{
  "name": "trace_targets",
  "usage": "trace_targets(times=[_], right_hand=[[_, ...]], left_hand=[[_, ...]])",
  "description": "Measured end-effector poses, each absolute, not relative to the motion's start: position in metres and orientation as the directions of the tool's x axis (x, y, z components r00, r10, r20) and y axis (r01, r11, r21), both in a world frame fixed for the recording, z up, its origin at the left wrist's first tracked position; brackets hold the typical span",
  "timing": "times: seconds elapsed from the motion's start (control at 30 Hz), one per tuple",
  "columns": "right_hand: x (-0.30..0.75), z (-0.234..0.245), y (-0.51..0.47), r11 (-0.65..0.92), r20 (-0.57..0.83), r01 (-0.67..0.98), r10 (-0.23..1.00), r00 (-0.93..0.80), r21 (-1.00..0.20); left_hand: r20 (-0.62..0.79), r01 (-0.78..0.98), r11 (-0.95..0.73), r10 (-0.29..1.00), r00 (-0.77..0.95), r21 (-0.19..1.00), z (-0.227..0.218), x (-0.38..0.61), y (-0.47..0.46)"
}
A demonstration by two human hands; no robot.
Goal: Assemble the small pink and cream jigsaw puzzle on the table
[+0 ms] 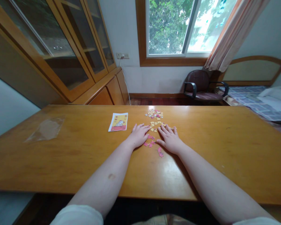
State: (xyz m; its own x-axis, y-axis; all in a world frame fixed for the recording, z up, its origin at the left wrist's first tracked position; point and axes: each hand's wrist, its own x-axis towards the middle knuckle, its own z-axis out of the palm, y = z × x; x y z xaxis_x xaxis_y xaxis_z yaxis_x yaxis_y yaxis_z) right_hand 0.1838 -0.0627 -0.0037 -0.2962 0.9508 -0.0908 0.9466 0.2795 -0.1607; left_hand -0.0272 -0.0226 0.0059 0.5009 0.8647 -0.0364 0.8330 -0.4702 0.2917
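Both my hands rest on the wooden table among small jigsaw pieces. My left hand (138, 135) lies flat with its fingers spread, their tips at the left edge of the yellow jigsaw pieces (154, 126). Just right of its thumb are pink jigsaw pieces (150, 144). Palm down, my right hand (170, 138) also has its fingers apart and covers some of the yellow pieces on the right. A few joined pink pieces (160, 152) sit nearer to me, below the right thumb. Beyond both hands is a mixed pile of pieces (154, 114). What lies under the fingers is hidden.
A picture card (118, 122) with a cartoon animal lies left of the pieces. Farther left on the table (89, 165) is a clear plastic bag (46, 128). A glass-door cabinet (70, 40) stands at the left; an office chair (199, 84) is beyond the far edge.
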Motion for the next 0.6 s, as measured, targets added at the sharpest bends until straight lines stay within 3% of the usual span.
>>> trace_targets(times=[0.1, 0.37, 0.6], right_hand=[[0.183, -0.003, -0.062, 0.305, -0.069, 0.935, 0.944, -0.321, -0.183], [0.168, 0.002, -0.060, 0.457, -0.014, 0.861, 0.882, -0.472, -0.221], [0.143, 0.003, -0.027, 0.445, -0.100, 0.874, 0.877, -0.469, -0.195]], left_hand=[[-0.023, 0.822, -0.482, 0.859, 0.512, 0.302, 0.003, -0.025, -0.022], [0.146, 0.834, -0.380, 0.925, 0.352, 0.401, -0.006, -0.034, -0.010], [0.184, 0.799, -0.377, 0.926, 0.329, 0.469, -0.010, -0.035, -0.005]])
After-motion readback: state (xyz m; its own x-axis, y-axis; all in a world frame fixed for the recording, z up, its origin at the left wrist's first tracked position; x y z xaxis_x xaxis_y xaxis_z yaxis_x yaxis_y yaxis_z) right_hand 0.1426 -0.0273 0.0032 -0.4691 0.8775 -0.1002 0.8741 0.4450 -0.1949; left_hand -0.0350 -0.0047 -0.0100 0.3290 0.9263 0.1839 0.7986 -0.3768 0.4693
